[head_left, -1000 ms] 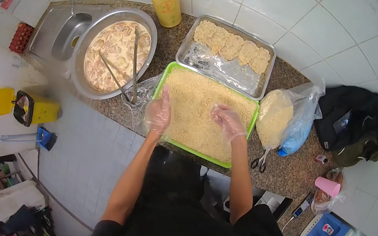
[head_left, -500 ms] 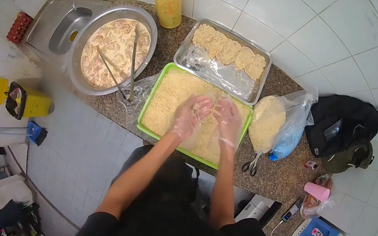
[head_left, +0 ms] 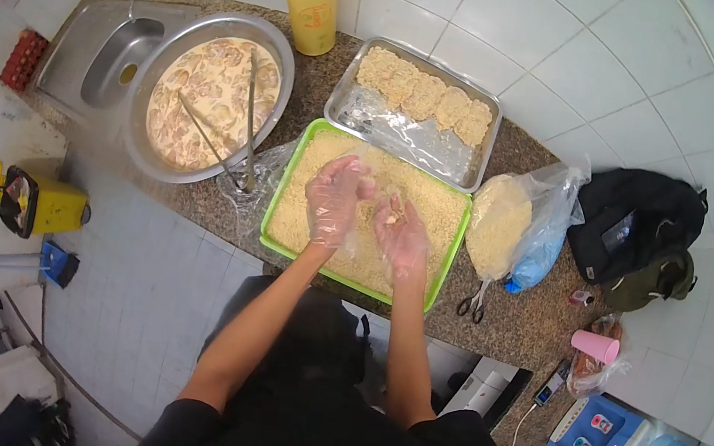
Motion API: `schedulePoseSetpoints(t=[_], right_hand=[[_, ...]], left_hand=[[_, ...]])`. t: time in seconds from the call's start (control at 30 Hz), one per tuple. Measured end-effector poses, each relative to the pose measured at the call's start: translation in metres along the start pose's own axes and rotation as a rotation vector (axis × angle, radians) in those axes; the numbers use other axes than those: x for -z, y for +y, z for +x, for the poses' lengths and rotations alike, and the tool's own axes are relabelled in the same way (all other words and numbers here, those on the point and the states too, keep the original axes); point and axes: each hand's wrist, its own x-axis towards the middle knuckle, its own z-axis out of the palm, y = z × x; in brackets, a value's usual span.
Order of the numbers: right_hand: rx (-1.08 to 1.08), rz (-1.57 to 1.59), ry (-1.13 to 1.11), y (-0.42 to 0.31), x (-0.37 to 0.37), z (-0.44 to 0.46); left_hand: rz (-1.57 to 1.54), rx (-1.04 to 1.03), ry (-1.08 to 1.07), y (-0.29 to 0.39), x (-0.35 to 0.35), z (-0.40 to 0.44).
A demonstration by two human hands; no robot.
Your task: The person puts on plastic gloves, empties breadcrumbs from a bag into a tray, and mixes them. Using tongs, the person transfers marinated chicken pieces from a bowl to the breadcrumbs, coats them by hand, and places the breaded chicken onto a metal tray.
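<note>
Both of my hands wear clear plastic gloves and hover over a green tray (head_left: 268,225) filled with pale breadcrumbs (head_left: 297,212). My left hand (head_left: 334,202) has its fingers loosely bent and pointing toward the right one. Palm turned up, my right hand (head_left: 402,239) has its fingers apart, with crumbs and small pale bits on them. Behind the green tray, a metal tray (head_left: 423,146) bears a row of breaded pieces (head_left: 427,97) along its far side. To the left, a large steel bowl (head_left: 136,132) contains meat pieces in creamy liquid, with metal tongs (head_left: 253,119) resting in it.
A yellow roll of cling film (head_left: 308,0) stands by the wall. Right of the trays are a bag of breadcrumbs (head_left: 498,224), scissors (head_left: 472,308), a black bag (head_left: 629,223) and a pink cup (head_left: 595,346). A sink (head_left: 122,67) lies at the far left.
My hands have moved left and changed posture: the left has turned its back up, and the right has turned palm up and come nearer to me. The view has shifted slightly.
</note>
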Motion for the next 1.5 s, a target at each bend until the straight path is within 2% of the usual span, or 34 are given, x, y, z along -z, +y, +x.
schedulePoseSetpoints(t=[0.1,0.2,0.27,0.3,0.37,0.4,0.5,0.57,0.63,0.73,0.8,0.87,0.93,1.0,1.07,1.1,1.13,1.17,1.2,1.27,1.37,1.4,1.47,1.5], right_hand=[[0.070,-0.433,-0.052,-0.006,0.024,0.023],[-0.026,-0.309,-0.249,-0.009,0.022,0.020],[0.049,-0.390,-0.091,-0.001,0.005,0.007],[0.073,-0.447,-0.030,0.008,-0.011,0.001],[0.048,-0.471,-0.117,0.028,-0.024,-0.008],[0.033,-0.521,-0.106,0.042,-0.028,-0.011],[-0.131,-0.627,0.053,0.086,-0.051,-0.028],[-0.084,-0.526,0.083,0.113,-0.020,-0.001],[-0.177,-0.651,0.120,0.135,0.004,0.022],[-0.258,-0.916,0.089,0.213,-0.010,0.030],[-0.367,-1.014,0.089,0.276,-0.017,0.053],[-0.265,-1.368,-0.211,0.355,-0.002,0.089],[-0.440,-1.261,-0.307,0.504,-0.015,0.136],[-0.662,-1.088,-0.426,0.689,-0.060,0.177],[-0.835,-1.046,-0.545,0.860,-0.152,0.176],[-0.911,-1.131,-0.593,0.918,-0.212,0.147],[-0.849,-1.145,-0.548,0.957,-0.258,0.116],[-0.874,-1.147,-0.570,0.989,-0.283,0.112],[-0.898,-1.157,-0.584,1.003,-0.291,0.111],[-0.913,-1.076,-0.710,0.987,-0.286,0.103],[-1.009,-0.911,-0.849,0.898,-0.274,0.092],[-0.961,-0.872,-0.830,0.859,-0.263,0.097],[-0.826,-0.840,-0.751,0.805,-0.259,0.102],[-0.718,-0.832,-0.677,0.776,-0.258,0.101]], left_hand=[[0.293,0.188,0.186,0.003,0.017,0.004],[0.486,0.131,0.222,-0.011,0.048,0.001],[0.452,0.125,0.137,-0.036,0.069,-0.002],[0.663,-0.300,0.064,-0.086,0.089,0.009],[0.602,-0.140,-0.040,-0.078,0.116,0.001],[0.222,0.385,-0.092,-0.033,0.123,-0.019],[0.003,0.437,-0.144,-0.009,0.192,-0.039],[0.024,0.380,0.009,0.014,0.253,-0.053],[0.010,0.303,0.205,0.029,0.325,-0.070],[-0.051,0.175,0.574,0.034,0.449,-0.108],[-0.234,0.126,0.877,0.043,0.517,-0.144],[-0.481,0.048,1.178,0.022,0.584,-0.176],[-0.547,-0.066,1.366,0.029,0.628,-0.207],[-0.679,-0.099,1.499,0.049,0.653,-0.222],[-0.734,-0.217,1.491,0.073,0.666,-0.220],[-0.757,-0.267,1.490,0.082,0.669,-0.217],[-0.694,-0.279,1.459,0.090,0.675,-0.210],[-0.629,-0.287,1.428,0.098,0.680,-0.200],[-0.572,-0.284,1.398,0.104,0.678,-0.194],[-0.455,-0.161,1.304,0.134,0.672,-0.170],[-0.423,-0.157,1.043,0.177,0.654,-0.119],[-0.385,-0.160,0.926,0.199,0.641,-0.103],[-0.266,-0.018,0.667,0.230,0.617,-0.071],[-0.123,-0.065,0.617,0.229,0.610,-0.058]])
